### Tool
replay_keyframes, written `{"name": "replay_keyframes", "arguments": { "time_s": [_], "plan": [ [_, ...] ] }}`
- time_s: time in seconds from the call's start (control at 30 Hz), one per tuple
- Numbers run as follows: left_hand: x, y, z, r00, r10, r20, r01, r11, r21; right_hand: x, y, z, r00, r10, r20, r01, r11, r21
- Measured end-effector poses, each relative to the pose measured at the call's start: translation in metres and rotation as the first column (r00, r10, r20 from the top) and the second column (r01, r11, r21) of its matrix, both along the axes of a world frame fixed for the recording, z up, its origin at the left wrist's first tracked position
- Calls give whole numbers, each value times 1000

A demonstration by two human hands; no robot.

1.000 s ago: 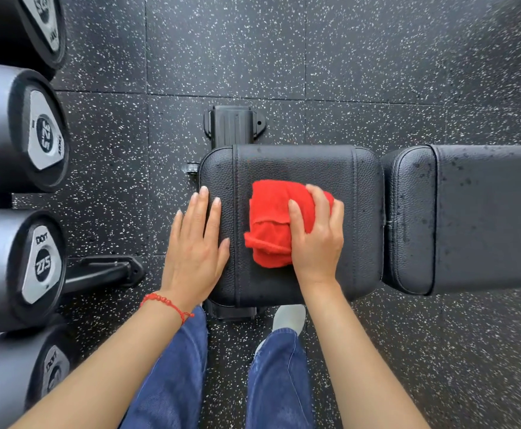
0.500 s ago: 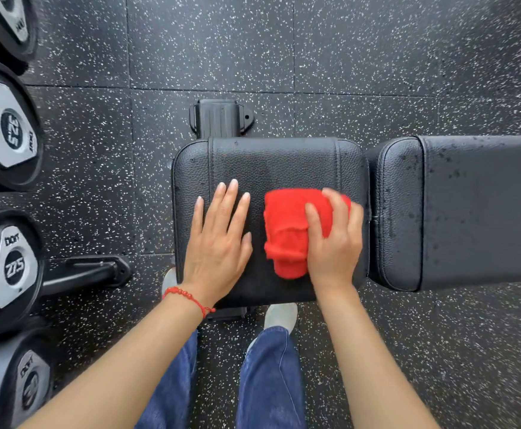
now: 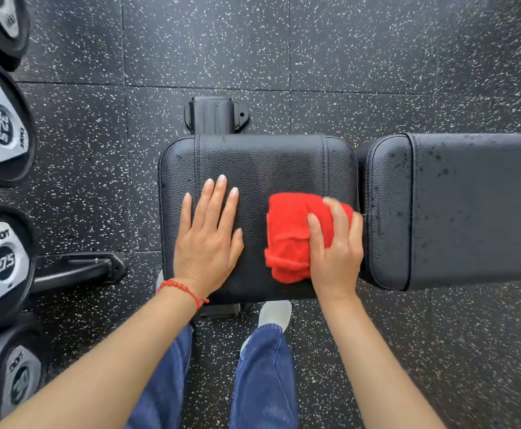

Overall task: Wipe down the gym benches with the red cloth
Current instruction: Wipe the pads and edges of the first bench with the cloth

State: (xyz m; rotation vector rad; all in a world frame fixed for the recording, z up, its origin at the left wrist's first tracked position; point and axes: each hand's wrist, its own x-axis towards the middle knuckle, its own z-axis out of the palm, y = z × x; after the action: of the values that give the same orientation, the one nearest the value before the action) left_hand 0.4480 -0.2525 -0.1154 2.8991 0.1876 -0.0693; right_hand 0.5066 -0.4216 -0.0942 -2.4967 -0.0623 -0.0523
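Shifted rightward since earlier frame: right hand (image 3: pixel 335 252) and red cloth (image 3: pixel 290 236), now near seat pad (image 3: pixel 253 162) right edge. Back pad (image 3: pixel 469 205) beyond right hand, droplets unwiped. Left hand (image 3: pixel 208 239) flat, fingers spread, holding nothing. Right hand curled, pinning bunched cloth. Risk: wad slips into gap between pads; folded cloth skips patches.

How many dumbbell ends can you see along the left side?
4, stacked down the left edge: one at the top corner, the 32.5, the 27.5, and one at the bottom. More may lie outside the frame.
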Motion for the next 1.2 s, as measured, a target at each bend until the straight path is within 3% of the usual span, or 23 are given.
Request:
{"name": "replay_keyframes", "arguments": {
  "time_s": [0.13,0.23,0.77,1.2],
  "plan": [
    [2,-2,2,1000,24,1,-24,1000,-19,-55,-33,3,993,28,-110,-26,1000,16],
    [4,-10,5,998,60,18,-59,998,-36,-53,-39,2,993,35,-110,-34,999,10],
    [13,-44,-6,999,-5,38,4,999,38,101,-7,-2,999,2,43,-5,998,56],
    [16,-61,5,999,46,19,-45,998,-48,-4,-66,0,988,99,-115,-88,991,103]
  ]
}}
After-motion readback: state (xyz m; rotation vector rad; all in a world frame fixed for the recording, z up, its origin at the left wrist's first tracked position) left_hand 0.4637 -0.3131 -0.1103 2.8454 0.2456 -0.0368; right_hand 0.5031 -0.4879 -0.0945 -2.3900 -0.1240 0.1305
